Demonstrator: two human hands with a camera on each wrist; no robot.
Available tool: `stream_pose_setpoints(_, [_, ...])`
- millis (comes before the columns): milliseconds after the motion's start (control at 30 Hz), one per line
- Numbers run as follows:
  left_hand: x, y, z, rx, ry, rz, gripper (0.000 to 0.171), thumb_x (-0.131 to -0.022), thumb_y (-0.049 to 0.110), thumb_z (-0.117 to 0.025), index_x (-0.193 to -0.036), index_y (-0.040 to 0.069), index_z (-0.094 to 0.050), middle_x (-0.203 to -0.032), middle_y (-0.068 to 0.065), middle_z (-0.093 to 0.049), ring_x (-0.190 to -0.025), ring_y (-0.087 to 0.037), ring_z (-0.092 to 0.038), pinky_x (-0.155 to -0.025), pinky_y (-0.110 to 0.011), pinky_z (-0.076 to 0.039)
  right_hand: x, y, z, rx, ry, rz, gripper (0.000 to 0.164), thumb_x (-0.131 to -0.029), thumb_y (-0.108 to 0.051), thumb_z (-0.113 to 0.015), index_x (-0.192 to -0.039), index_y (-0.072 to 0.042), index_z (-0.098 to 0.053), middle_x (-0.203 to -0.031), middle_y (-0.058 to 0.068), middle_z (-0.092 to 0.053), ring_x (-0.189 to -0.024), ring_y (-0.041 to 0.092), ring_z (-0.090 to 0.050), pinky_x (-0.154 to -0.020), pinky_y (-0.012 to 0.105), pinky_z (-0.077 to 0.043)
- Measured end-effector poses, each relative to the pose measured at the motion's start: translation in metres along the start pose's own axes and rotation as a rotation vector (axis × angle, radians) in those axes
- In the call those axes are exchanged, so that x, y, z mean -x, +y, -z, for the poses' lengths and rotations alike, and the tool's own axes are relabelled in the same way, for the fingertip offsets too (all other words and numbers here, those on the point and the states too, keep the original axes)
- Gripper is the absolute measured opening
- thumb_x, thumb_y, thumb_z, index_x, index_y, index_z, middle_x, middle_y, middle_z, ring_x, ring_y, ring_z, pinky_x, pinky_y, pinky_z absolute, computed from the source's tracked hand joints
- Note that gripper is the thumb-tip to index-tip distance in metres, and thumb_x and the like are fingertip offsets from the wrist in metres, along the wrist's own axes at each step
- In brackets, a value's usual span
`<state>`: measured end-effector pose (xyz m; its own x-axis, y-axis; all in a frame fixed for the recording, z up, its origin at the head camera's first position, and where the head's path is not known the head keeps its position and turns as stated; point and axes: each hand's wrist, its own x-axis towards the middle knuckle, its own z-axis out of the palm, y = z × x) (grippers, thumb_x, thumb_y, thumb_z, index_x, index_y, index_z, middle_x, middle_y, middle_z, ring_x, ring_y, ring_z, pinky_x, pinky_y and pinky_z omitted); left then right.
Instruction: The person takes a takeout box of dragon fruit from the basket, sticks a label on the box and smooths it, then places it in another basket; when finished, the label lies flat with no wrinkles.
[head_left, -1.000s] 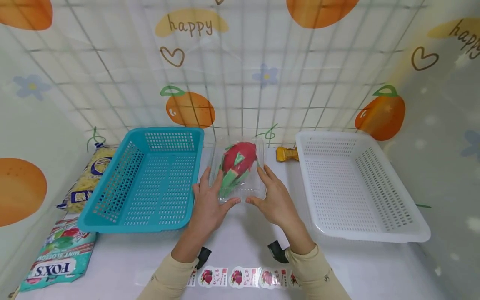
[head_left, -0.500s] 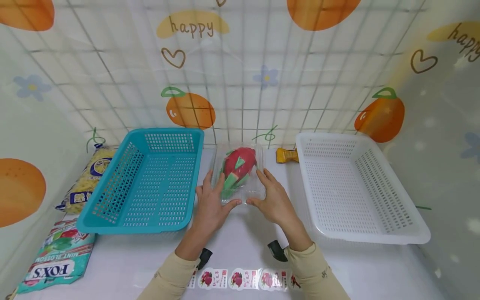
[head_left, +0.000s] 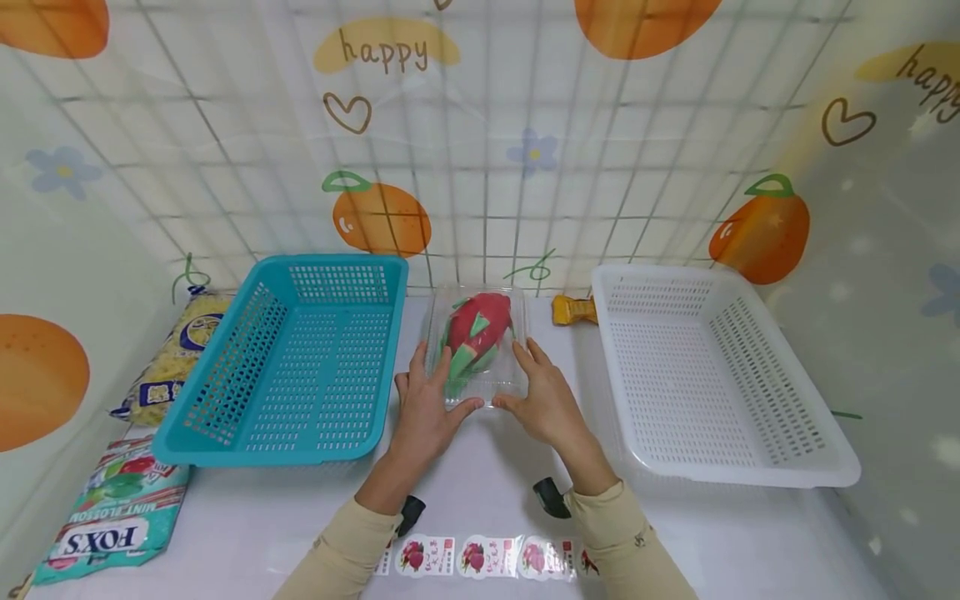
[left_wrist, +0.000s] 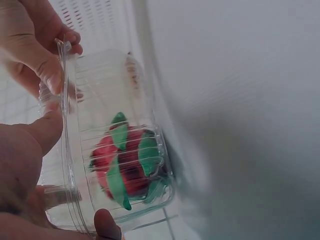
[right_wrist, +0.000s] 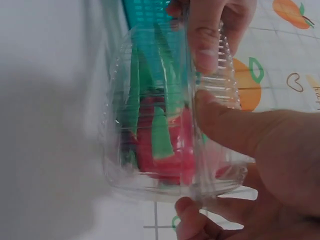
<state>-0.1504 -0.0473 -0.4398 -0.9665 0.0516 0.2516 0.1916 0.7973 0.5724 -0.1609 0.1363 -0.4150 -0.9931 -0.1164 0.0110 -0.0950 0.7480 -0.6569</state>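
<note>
A clear plastic clamshell box (head_left: 491, 387) stands on the white table between two baskets, its lid down. Inside lies a red dragon fruit (head_left: 482, 323) with green scales, seen through the plastic in all three views. My left hand (head_left: 422, 408) holds the box's left side, thumb along the front edge and fingers along the side. The right hand (head_left: 551, 404) grips the opposite side in the same way, the two thumb tips close together at the front. In the right wrist view, the right thumb (right_wrist: 225, 120) presses on the box's rim (right_wrist: 192, 125).
A teal basket (head_left: 281, 457) stands left, a white basket (head_left: 750, 471) right. Behind the white one's corner lies a yellow-wrapped piece (head_left: 573, 309). A noodle-like bag (head_left: 168, 367) and a FOX'S bag (head_left: 120, 508) lie far left. Dragon fruit stickers (head_left: 487, 556) line the front.
The box has come slightly toward me and lower in the head view, both hands moving with it. In the last half second it has barely shifted.
</note>
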Motion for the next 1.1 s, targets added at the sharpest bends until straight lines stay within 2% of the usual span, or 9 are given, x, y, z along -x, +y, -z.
stream_pose_setpoints(133, [0.001, -0.005, -0.006, 0.023, -0.005, 0.003, 0.089, -0.081, 0.036, -0.087, -0.152, 0.002, -0.046, -0.163, -0.027, -0.024, -0.115, -0.040, -0.042, -0.082, -0.043, -0.048, -0.003, 0.003, -0.004, 0.035, -0.009, -0.002, 0.090, -0.083, -0.027, -0.086, -0.157, -0.008, -0.039, -0.166, 0.020, -0.030, -0.137, 0.053, -0.047, -0.110, 0.059, -0.045])
stream_pose_setpoints(367, [0.002, -0.008, -0.010, 0.083, -0.008, 0.015, 0.081, -0.086, 0.029, -0.083, -0.153, 0.003, -0.045, -0.164, -0.026, -0.021, -0.118, -0.041, -0.039, -0.087, -0.046, -0.048, -0.004, 0.006, -0.006, 0.058, -0.016, 0.004, 0.090, -0.082, -0.026, -0.087, -0.157, -0.009, -0.040, -0.164, 0.022, -0.033, -0.135, 0.056, -0.048, -0.110, 0.060, -0.044])
stream_pose_setpoints(633, [0.000, -0.010, -0.010, 0.079, -0.041, 0.036, 0.082, -0.087, 0.031, -0.082, -0.155, 0.007, -0.043, -0.165, -0.025, -0.020, -0.124, -0.041, -0.038, -0.090, -0.046, -0.052, -0.005, 0.007, -0.008, 0.070, -0.015, 0.005, 0.090, -0.083, -0.027, -0.086, -0.158, -0.008, -0.038, -0.164, 0.023, -0.032, -0.132, 0.056, -0.050, -0.109, 0.060, -0.045])
stream_pose_setpoints(867, [-0.002, -0.012, -0.011, 0.091, -0.013, 0.004, 0.080, -0.087, 0.028, -0.082, -0.154, 0.005, -0.045, -0.161, -0.029, -0.026, -0.119, -0.042, -0.039, -0.087, -0.048, -0.050, -0.006, 0.010, -0.010, 0.084, 0.005, 0.031, 0.090, -0.083, -0.028, -0.086, -0.157, -0.007, -0.039, -0.162, 0.027, -0.033, -0.129, 0.058, -0.051, -0.106, 0.062, -0.046])
stream_pose_setpoints(1100, [-0.003, -0.012, -0.010, 0.100, -0.024, 0.013, 0.081, -0.087, 0.028, -0.082, -0.155, 0.006, -0.043, -0.162, -0.028, -0.025, -0.122, -0.043, -0.039, -0.089, -0.048, -0.051, -0.006, 0.013, -0.009, 0.069, -0.001, 0.037, 0.090, -0.084, -0.030, -0.085, -0.158, -0.009, -0.038, -0.164, 0.025, -0.031, -0.132, 0.058, -0.049, -0.108, 0.063, -0.045])
